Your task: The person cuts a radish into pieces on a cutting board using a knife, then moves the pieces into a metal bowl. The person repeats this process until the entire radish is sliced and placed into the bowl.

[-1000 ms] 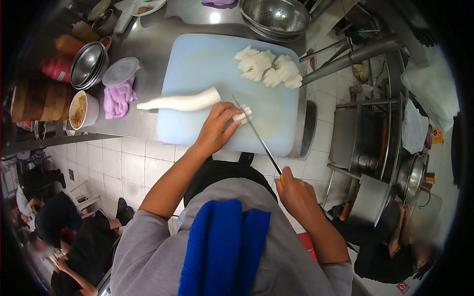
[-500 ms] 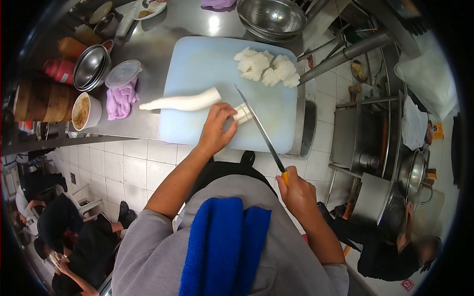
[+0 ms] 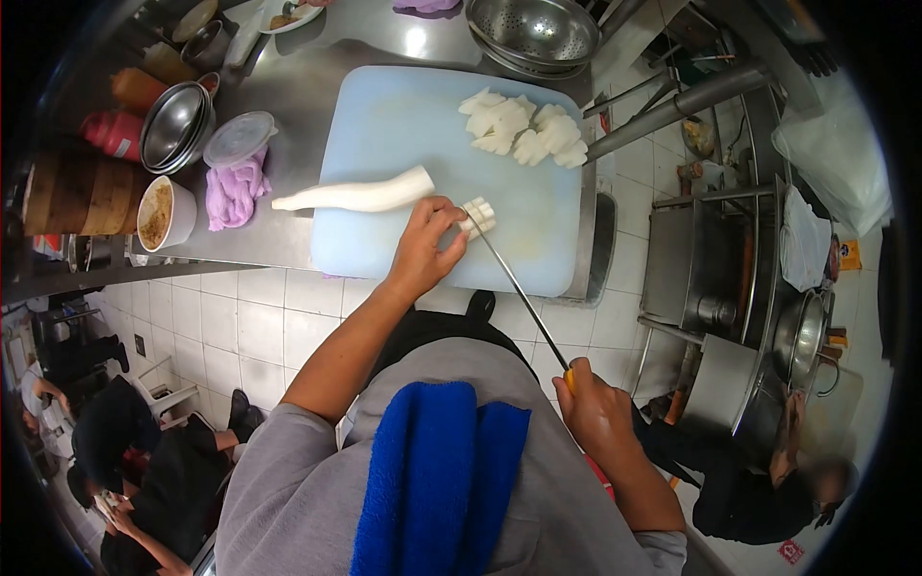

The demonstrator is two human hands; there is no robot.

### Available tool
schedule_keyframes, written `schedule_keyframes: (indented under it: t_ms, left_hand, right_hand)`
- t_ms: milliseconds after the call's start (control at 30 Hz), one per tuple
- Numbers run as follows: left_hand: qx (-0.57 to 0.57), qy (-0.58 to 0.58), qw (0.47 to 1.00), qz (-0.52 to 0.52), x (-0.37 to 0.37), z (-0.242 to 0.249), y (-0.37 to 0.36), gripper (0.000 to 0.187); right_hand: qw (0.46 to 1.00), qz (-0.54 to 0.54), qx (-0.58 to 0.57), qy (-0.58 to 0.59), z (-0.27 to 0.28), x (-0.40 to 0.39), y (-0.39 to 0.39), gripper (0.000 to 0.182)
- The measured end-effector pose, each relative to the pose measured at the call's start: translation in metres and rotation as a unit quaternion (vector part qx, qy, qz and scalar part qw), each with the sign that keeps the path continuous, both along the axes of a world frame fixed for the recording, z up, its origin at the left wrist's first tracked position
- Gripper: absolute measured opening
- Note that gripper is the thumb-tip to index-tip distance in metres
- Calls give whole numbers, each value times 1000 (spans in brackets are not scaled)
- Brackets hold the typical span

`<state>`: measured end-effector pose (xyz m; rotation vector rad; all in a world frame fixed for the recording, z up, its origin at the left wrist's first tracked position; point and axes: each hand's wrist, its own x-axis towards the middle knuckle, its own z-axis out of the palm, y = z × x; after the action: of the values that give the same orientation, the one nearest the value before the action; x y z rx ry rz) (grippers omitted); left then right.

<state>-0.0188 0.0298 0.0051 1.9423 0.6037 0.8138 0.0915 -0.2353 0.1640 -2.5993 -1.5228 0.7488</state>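
Grip: left hand (image 3: pixel 420 252) pins a short stack of white radish slices (image 3: pixel 477 217) on the pale blue cutting board (image 3: pixel 384 125); right hand (image 3: pixel 597 411) is clenched on the handle of a long knife (image 3: pixel 514 280), tip at the stack. Risk, by size: board overhangs the steel bench (image 3: pixel 288 86) edge and could shift under pressure; whole radish piece (image 3: pixel 355 198) could roll; fingertips sit just beside the blade, so a slip would nick them. Hidden: exact contact of blade and slices, knife handle inside the fist, left fingertips behind the stack; cut pile (image 3: pixel 523 132) count unclear.
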Motion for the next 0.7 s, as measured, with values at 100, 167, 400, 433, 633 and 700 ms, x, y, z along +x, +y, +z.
schedule_keyframes:
  t_ms: [100,167,400,433,633,700]
  left_hand:
    - [-2,3,1000,3,0,-1,0,26]
    - [13,-4,1000,4,1,-3,1,26]
    - [22,-11,1000,8,0,-3,2,25]
    - [22,-10,1000,8,0,-3,1,25]
    - [-33,-30,999,18,1,-3,0,32]
    - [-2,-35,999,29,2,1,-3,40]
  right_hand:
    - [999,-7,-43,17,6,-1,8,25]
    - [998,-4,-51,21,5,-2,16,24]
    - [998,-6,-42,53,-50,5,44,25]
    - [998,-8,-33,54,-61,4,42,25]
    - [997,-35,7,63,-52,10,41,28]
    - [995,-72,6,76,-34,7,34,29]
